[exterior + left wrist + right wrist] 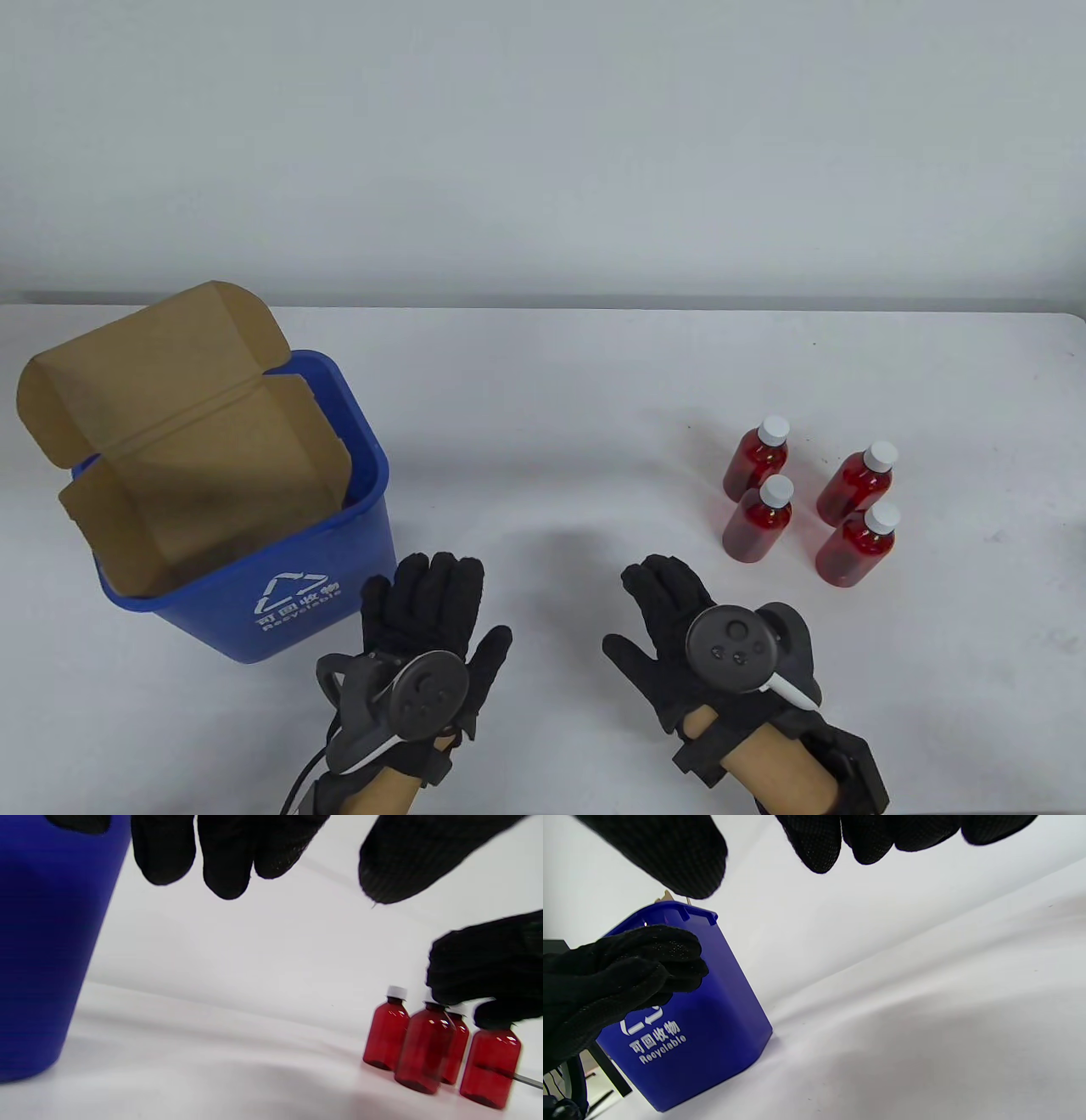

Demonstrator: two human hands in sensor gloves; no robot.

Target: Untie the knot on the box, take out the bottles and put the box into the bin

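Observation:
The brown cardboard box [170, 441] stands open inside the blue recycling bin [280, 594] at the table's left, its lid sticking up above the rim. Several red bottles [806, 509] with white caps stand in a cluster on the right; the left wrist view shows these bottles [428, 1048] too. My left hand [437, 607] hovers just right of the bin, fingers relaxed and holding nothing. My right hand [666, 607] hovers left of the bottles, also relaxed and empty. In the right wrist view the bin [712, 1005] appears behind my left hand [623, 976].
The white table [551, 407] reaches to a pale wall behind. A thin dark strand [526, 1081] lies on the table by the bottles in the left wrist view.

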